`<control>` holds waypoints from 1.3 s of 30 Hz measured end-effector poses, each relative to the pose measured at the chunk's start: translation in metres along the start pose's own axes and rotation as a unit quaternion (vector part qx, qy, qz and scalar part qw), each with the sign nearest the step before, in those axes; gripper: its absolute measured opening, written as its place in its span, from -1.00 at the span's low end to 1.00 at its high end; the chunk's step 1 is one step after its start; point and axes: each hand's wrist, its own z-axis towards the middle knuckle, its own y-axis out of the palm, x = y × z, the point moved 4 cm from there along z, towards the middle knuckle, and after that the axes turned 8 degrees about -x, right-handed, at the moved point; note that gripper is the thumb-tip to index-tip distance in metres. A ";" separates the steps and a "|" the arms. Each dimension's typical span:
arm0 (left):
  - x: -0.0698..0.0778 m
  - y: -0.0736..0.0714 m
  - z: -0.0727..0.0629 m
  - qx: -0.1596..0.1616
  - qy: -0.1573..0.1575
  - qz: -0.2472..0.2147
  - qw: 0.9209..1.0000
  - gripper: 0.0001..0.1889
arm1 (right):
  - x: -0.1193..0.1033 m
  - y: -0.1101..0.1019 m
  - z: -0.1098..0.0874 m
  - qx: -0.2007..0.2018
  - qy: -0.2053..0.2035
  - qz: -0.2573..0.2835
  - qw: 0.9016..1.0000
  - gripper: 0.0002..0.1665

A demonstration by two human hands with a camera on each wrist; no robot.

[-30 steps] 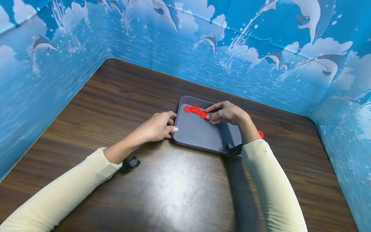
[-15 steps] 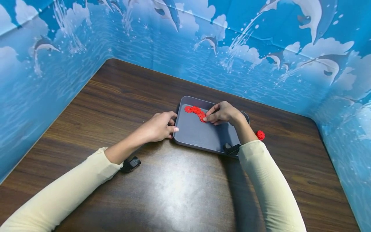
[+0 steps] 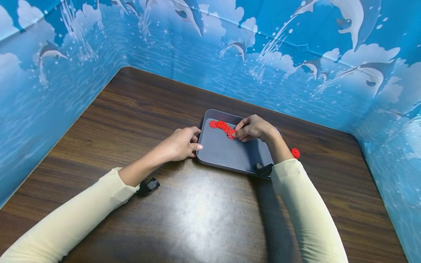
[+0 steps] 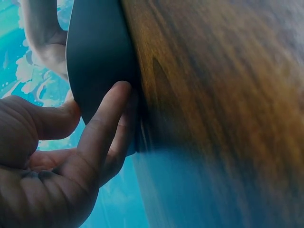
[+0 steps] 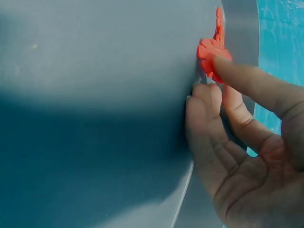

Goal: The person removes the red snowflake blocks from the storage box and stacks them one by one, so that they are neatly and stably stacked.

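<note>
A grey rectangular tray [image 3: 223,155] lies on the table. My left hand [image 3: 181,143] holds its left side, with the thumb at the rim and fingers [image 4: 107,116] against the outer wall. Inside, near the back, runs a curved row of red notched, flower-shaped plastic discs [image 3: 221,125], overlapping one another. My right hand [image 3: 256,128] reaches over the tray and pinches the red disc [image 5: 209,54] at the row's right end, thumb on its face. Beyond it in the right wrist view, another red disc [image 5: 219,21] shows edge-on. The pinching fingertips are partly hidden in the head view.
A separate red disc [image 3: 295,153] lies on the wooden table [image 3: 138,109] to the right of the tray, beside my right forearm. Blue dolphin-print curtain [image 3: 204,65] surrounds the table's back and sides. Black straps [image 3: 148,186] sit at both wrists.
The right hand and forearm have shifted slightly left, uncovering the loose disc on the table. The row's right end dipped towards me and moved slightly right again. The left hand stays put.
</note>
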 end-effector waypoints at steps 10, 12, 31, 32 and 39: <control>0.001 0.001 0.000 -0.002 0.003 0.005 1.000 -0.37 | 0.008 -0.009 -0.007 -0.002 -0.007 0.080 0.997 -0.73; 0.000 0.001 0.000 -0.003 0.004 0.006 1.000 -0.37 | 0.009 -0.012 -0.011 -0.003 -0.008 0.081 0.997 -0.70; 0.000 -0.002 0.000 -0.005 0.005 0.006 1.000 -0.36 | 0.041 -0.060 -0.053 -0.001 -0.008 0.070 0.998 -0.62; 0.000 -0.002 0.000 -0.004 0.004 0.006 1.000 -0.36 | 0.044 -0.063 -0.055 -0.003 -0.008 0.063 0.998 -0.61; 0.000 -0.001 -0.001 -0.004 0.005 0.005 1.000 -0.37 | 0.064 -0.090 -0.072 0.024 0.028 -0.004 0.999 -0.53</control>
